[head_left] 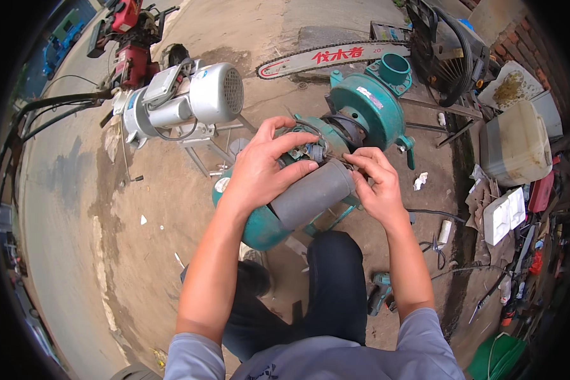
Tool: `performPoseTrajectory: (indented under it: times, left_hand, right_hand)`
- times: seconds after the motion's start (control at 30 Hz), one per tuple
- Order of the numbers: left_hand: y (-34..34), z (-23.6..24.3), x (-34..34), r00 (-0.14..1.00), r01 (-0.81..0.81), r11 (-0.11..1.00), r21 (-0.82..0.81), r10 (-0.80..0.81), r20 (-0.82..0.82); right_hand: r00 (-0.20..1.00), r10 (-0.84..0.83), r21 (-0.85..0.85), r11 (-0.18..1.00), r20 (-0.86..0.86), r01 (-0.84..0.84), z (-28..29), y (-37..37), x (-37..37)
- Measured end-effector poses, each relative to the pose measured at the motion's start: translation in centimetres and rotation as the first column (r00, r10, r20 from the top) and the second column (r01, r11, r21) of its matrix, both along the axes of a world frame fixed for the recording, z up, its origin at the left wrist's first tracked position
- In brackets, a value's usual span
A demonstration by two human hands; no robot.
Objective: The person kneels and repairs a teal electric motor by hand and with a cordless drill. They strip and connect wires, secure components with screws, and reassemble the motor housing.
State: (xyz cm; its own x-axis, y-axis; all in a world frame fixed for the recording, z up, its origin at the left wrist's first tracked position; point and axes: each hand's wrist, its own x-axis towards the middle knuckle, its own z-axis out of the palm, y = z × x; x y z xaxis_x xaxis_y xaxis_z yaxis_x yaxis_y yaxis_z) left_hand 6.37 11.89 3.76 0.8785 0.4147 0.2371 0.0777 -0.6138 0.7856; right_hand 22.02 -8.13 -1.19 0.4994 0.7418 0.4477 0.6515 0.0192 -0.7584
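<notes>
A green electric pump (263, 223) stands before my knees, with a round pump casing (367, 107) and an upright pipe opening at its far end. On the motor's near side lies a dark grey cylinder (313, 193). Just beyond it is an exposed wiring spot with a small grey-blue part (315, 151). My left hand (266, 166) curls over the motor, thumb and fingertips closed around that spot. My right hand (379, 185) pinches at the cylinder's right end, where thin wires seem to run. Fingers hide most of what either hand grips.
A silver motor (187, 101) on a stand is at the far left, beside a red engine (130, 57). Far right, a chainsaw (443, 57) rests on a metal frame. A plastic jerrycan (519, 142), white foam box (505, 214) and cordless drill (380, 292) lie nearer.
</notes>
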Motion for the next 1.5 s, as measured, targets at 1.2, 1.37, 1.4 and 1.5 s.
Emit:
performPoseTrajectory:
  times: [1.2, 1.37, 1.4, 1.5]
  left_hand:
    - [1.2, -0.4, 0.0, 0.981, -0.029, 0.992, -0.121, 0.052, 0.185]
    - [-6.5, 1.2, -3.1, 0.827, -0.128, 0.972, 0.198, -0.006, 0.562]
    - [-8.9, 0.2, -2.5, 0.865, 0.120, 0.962, 0.244, -0.222, 0.450]
    - [-15.4, -2.8, 0.6, 0.866, 0.488, 0.847, 0.209, -0.499, 0.001]
  right_hand:
    - [0.657, -0.122, 0.210, 0.891, -0.744, 0.403, 2.0, -19.4, 5.0]
    - [0.550, 0.055, 0.375, 0.788, -0.833, 0.489, 1.6, -21.8, 2.9]
    - [0.506, 0.108, 0.391, 0.776, -0.856, 0.495, 1.8, -22.0, 2.5]
    - [0.350, 0.283, 0.434, 0.749, -0.893, 0.501, 2.5, -22.1, 1.3]
